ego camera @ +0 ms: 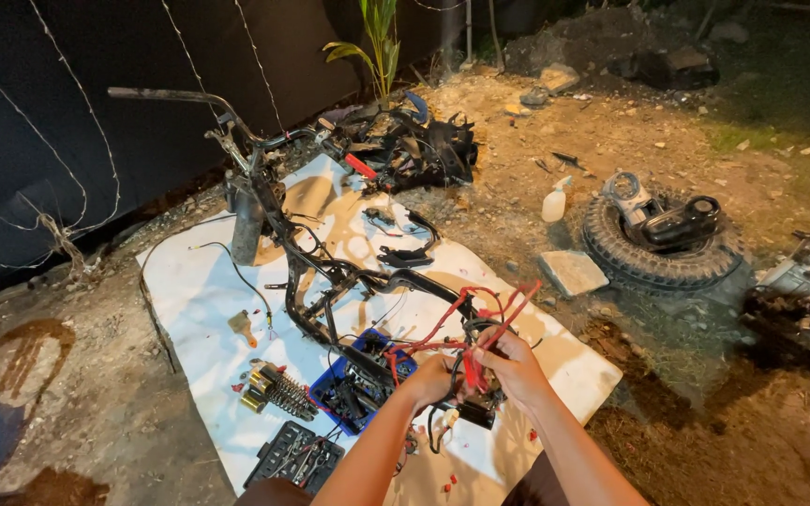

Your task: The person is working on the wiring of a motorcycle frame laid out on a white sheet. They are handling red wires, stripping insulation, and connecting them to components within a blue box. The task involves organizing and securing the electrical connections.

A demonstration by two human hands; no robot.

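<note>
Dirt yard, white sheet (194,300) | red wires (466,333) pinched between both hands' fingers (494,361)

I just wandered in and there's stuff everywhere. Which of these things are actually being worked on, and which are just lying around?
In hand:
- left hand and right hand, both gripping the bundle of red and black wires
- stripped black motorbike frame that the wires run along

Lying about:
- blue tray of small parts
- coiled shock spring
- black socket tool case
- knobbly tyre
- white plastic bottle
</note>
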